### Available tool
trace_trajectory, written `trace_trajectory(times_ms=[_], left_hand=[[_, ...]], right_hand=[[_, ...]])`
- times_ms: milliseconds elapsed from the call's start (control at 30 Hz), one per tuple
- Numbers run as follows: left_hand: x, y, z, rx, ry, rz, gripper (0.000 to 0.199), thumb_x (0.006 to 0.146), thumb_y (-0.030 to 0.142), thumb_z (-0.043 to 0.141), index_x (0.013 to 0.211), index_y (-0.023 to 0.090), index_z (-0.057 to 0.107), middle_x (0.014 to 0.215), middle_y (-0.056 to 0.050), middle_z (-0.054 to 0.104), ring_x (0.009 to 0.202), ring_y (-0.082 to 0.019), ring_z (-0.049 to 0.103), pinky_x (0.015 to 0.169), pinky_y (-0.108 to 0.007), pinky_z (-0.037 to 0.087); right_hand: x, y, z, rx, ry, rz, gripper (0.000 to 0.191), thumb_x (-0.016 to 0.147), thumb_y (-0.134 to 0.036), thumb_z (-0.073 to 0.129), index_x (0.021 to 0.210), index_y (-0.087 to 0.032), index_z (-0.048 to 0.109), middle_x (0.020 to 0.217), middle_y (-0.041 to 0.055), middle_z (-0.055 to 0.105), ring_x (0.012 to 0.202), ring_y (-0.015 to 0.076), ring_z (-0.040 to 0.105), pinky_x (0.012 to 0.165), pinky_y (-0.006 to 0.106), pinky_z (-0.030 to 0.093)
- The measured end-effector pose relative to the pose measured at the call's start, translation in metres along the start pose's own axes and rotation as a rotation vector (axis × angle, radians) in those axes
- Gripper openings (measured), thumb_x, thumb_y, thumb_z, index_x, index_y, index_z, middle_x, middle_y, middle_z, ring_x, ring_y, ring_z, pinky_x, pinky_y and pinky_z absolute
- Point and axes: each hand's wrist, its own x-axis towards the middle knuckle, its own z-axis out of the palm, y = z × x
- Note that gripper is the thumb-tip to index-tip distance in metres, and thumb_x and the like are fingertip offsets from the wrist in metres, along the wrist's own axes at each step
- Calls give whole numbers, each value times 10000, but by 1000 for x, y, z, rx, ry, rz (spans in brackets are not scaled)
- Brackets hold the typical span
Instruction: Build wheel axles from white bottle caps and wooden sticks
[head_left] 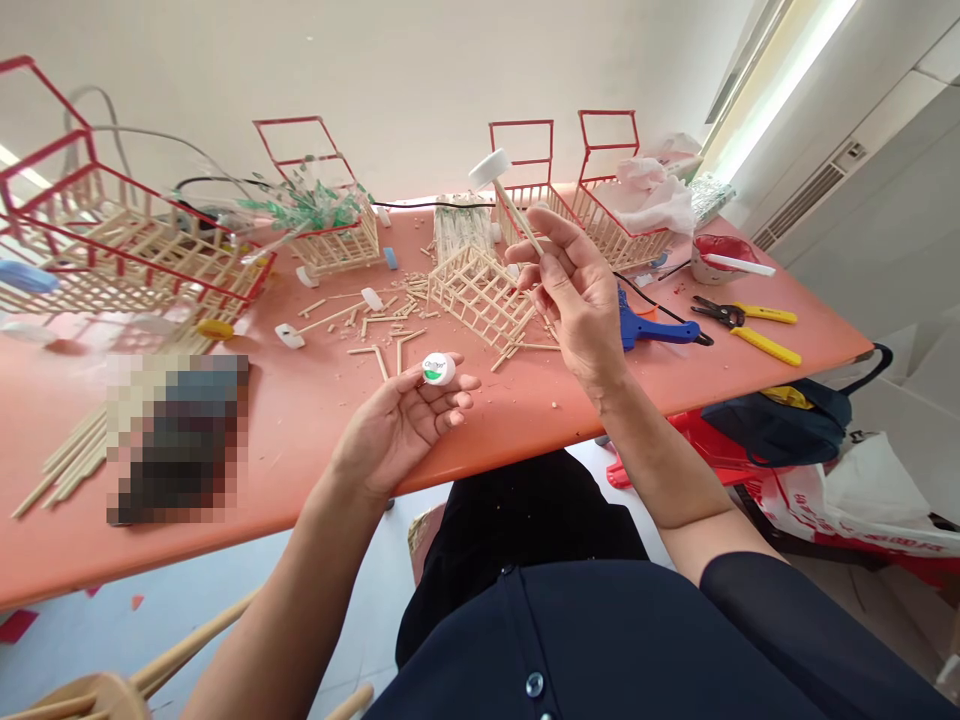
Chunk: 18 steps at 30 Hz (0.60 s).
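My left hand point(394, 425) is palm up near the table's front edge, its thumb and index finger holding a white bottle cap point(436, 369) with a green mark. Raised on the right, my right hand point(574, 290) pinches a thin wooden stick point(519, 215). A second white bottle cap point(490, 168) sits at the upper end of this stick. Beyond my hands, a small lattice frame of wooden sticks point(480, 300) lies on the table. Left of it are loose stick pieces point(381, 350) and a stick with white caps at both ends point(330, 322).
Stick-built carts with red rims and handles point(337, 250) line the back of the orange table point(300, 480). On the right lie a blue glue gun point(656, 330), yellow-handled wire strippers point(757, 325) and a red-stained cup point(724, 262). A blurred dark object point(184, 440) lies left.
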Motion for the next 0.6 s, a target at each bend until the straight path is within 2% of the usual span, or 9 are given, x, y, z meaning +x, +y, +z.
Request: trace_trajectory(times_ms=[133,267,367,600], left_hand=[[2,-4,-7,50,-66,72,261,1020,224,580,1144,93,769,927,-142,828,754,-193,789,624,-243,647],[4,-8,-12,112,-114,153,209,946,230,756,1109,101,776,912,-114,821,756,-168,775,628,-207,630],[5,-9,-13,116,-104,156,206,916,249,790,1056,98,781,907,-107,814,758,-163,767,630,-203,629],[6,-7,-11,144,-101,200,150,846,209,807,961,117,780,889,-100,806,723,-144,741,605,-187,606]], right_hand=[[-1,-2,1,24,-12,-10,303,1029,-435,669,1324,-365,650,1207,8,798,851,154,659,723,318,600],[0,-1,1,14,-18,-7,314,1040,-434,649,1346,-364,632,1206,7,793,883,158,649,774,322,607],[-1,-2,1,6,-22,-1,318,1051,-442,633,1358,-358,629,1188,12,784,905,167,646,822,344,616],[-6,-9,5,-49,-37,25,399,1029,-546,666,1362,-328,653,1185,46,775,938,185,680,784,342,626]])
